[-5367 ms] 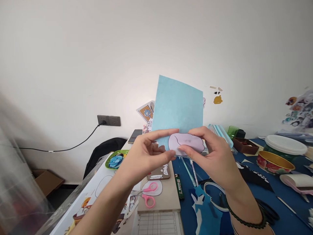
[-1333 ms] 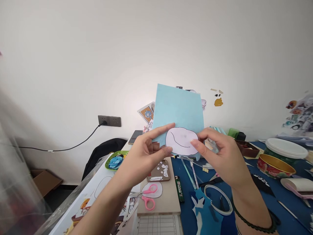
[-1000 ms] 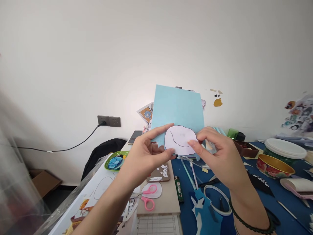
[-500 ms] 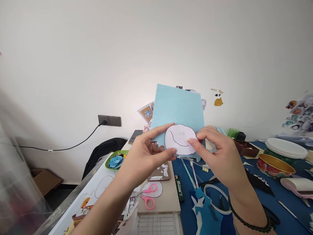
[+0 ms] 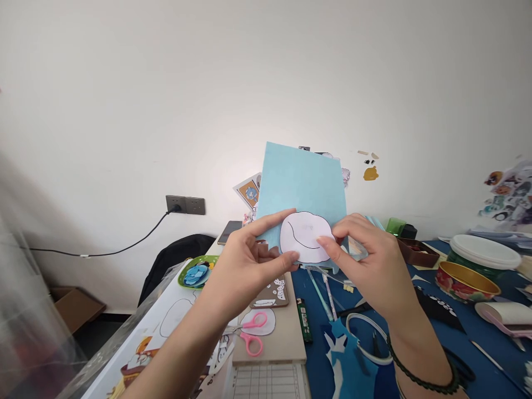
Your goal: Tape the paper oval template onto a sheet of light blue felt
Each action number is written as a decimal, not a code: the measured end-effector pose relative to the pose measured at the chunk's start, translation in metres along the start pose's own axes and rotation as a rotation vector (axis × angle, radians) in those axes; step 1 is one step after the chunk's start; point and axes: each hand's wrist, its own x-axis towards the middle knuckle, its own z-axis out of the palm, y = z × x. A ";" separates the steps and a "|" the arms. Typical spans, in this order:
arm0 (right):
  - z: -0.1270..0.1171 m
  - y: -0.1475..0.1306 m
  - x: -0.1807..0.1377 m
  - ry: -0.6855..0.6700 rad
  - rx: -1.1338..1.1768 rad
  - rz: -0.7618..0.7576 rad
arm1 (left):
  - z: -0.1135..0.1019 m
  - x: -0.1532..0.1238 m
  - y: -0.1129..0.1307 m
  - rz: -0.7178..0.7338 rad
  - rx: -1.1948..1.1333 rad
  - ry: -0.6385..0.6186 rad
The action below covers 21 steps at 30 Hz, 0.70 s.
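Both hands hold a rounded white paper cutout (image 5: 306,237) with a curved black line against a light blue sheet (image 5: 303,183). My left hand (image 5: 253,252) grips their left side, thumb on the cutout's lower left and index finger along its upper left. On the right edge, my right hand (image 5: 359,249) pinches with its thumb on the cutout's face and its fingers behind. The blue sheet stands up behind the cutout, its lower edge irregularly cut. Below lie pink-handled scissors (image 5: 253,334), partly over another white cutout (image 5: 268,321).
A green tray (image 5: 185,276) with blue pieces stands at left. On the blue table surface lie blue scraps (image 5: 349,354), a white ring (image 5: 353,321) and pens (image 5: 320,293). A lidded tub (image 5: 484,252) and a red-gold bowl (image 5: 467,285) are at right. A wall rises behind.
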 end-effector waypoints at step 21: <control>0.010 0.002 -0.001 0.079 -0.010 0.170 | -0.001 0.002 0.000 0.150 0.134 0.161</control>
